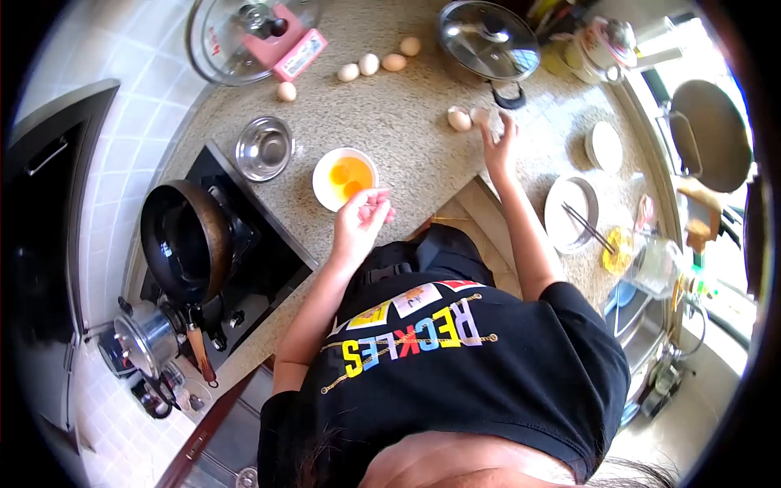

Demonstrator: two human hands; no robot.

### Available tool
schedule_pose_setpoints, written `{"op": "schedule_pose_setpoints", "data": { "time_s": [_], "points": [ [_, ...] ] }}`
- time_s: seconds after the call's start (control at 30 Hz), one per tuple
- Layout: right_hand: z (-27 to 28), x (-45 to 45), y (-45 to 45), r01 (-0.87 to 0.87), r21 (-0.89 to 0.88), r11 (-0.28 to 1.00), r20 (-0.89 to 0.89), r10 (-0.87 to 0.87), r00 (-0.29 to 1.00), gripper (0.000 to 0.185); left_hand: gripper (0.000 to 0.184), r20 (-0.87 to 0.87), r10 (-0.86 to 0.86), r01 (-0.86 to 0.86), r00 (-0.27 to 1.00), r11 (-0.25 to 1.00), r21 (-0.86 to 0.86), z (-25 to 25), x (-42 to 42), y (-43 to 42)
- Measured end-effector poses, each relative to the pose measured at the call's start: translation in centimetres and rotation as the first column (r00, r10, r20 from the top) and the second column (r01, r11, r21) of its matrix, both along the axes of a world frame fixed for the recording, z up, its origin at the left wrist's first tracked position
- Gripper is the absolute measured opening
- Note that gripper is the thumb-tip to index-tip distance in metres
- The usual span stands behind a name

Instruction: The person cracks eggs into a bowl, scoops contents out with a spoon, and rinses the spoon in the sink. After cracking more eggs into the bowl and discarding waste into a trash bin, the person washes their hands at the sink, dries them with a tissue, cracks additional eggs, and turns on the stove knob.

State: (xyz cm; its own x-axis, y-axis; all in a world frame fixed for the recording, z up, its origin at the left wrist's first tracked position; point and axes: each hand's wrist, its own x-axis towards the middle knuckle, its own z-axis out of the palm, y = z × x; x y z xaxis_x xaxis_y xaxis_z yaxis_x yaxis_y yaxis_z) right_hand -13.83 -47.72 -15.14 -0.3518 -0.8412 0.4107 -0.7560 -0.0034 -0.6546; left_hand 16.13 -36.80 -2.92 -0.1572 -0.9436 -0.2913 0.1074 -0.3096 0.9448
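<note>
My left hand is beside the near rim of a white bowl, its fingers curled loosely together with nothing visible in them. Yolks and clear egg white lie in that bowl. Farther right, my right hand reaches over the counter with thumb and fingers apart. Close to its fingertips are a brown eggshell and a paler shell piece; whether the fingers touch the paler piece is hard to tell. Several whole eggs stand in a loose row farther back, and one brown egg sits apart.
A steel bowl stands left of the white bowl, near a wok on the stove. Behind are a glass-lidded pot and a pink scale. A round pan with chopsticks and a small white bowl are right.
</note>
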Motion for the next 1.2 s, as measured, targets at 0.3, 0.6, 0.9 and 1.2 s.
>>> {"op": "schedule_pose_setpoints", "data": {
  "time_s": [0.3, 0.6, 0.9, 1.2],
  "points": [
    [9.7, 17.9, -5.3, -0.674, 0.156, 0.722, 0.091, 0.669, 0.737, 0.027, 0.020, 0.049, 0.196, -0.196, 0.979, 0.980, -0.021, -0.1, 1.5, 2.6],
    [3.0, 34.8, -16.4, -0.625, 0.409, 0.665, 0.070, 0.660, 0.748, 0.030, 0.020, 0.140, 0.420, -0.430, 0.897, 0.901, 0.051, -0.5, 2.9, 7.1],
    [2.3, 30.6, -15.8, -0.728, 0.261, 0.633, 0.388, 0.622, 0.680, 0.033, 0.019, 0.169, 0.429, -0.446, 0.887, 0.892, 0.073, -1.2, 3.8, 8.5],
    [6.9, 9.1, 3.7, -0.677, 0.214, 0.704, 0.811, 0.258, 0.525, 0.041, 0.019, 0.143, 0.130, -0.130, 0.981, 0.991, -0.010, -2.0, 2.3, 5.7]
  ]
}}
